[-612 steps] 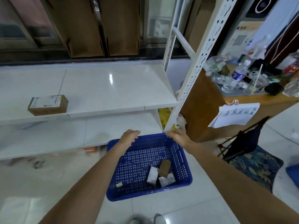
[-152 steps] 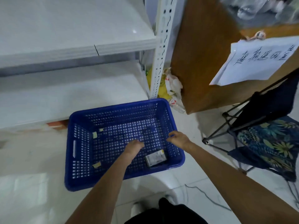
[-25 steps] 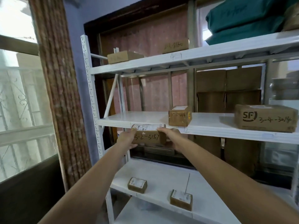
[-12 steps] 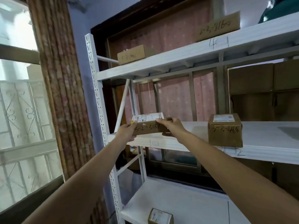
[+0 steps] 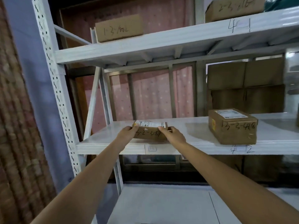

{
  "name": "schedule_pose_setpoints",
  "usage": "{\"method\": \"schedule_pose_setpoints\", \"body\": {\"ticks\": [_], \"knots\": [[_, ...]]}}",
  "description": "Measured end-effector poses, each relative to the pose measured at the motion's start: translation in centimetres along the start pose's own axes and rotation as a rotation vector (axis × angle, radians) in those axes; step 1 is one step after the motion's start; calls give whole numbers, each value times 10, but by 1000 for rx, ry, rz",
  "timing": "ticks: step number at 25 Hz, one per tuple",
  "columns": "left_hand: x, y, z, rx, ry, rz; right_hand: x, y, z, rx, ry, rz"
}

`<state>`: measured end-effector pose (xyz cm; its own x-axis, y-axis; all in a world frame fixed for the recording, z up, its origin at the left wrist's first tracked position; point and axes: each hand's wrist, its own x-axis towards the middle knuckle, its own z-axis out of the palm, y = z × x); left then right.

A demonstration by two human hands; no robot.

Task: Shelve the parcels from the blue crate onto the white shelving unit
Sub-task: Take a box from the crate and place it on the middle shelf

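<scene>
A small brown cardboard parcel (image 5: 149, 132) with a white label and handwritten numbers rests on the middle board of the white shelving unit (image 5: 113, 148), near its left end. My left hand (image 5: 127, 133) grips the parcel's left end and my right hand (image 5: 174, 135) grips its right end. The blue crate is out of view.
A larger brown parcel (image 5: 233, 126) sits on the same board to the right. Two more boxes stand on the upper board, one at the left (image 5: 119, 28) and one at the right (image 5: 233, 8). A perforated white upright (image 5: 53, 78) and a diagonal brace (image 5: 92, 104) stand at the left.
Both hands have lowered the parcel from above the board's front edge onto the middle board. My view has moved closer to the shelving.
</scene>
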<state>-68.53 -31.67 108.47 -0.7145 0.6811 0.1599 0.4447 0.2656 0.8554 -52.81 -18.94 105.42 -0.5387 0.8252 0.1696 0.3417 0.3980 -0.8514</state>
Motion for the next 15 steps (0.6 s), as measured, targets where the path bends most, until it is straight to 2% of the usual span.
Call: {"method": "schedule_pose_setpoints", "body": {"ticks": [4,9,15], "knots": [[40,-36,7,46,-135,43,14,5,5,-27,2,73],[56,-72,6,-12,-165,77,17,8,15,-70,38,79],[53,-77,6,-1,-185,125,18,12,11,61,40,37]]}}
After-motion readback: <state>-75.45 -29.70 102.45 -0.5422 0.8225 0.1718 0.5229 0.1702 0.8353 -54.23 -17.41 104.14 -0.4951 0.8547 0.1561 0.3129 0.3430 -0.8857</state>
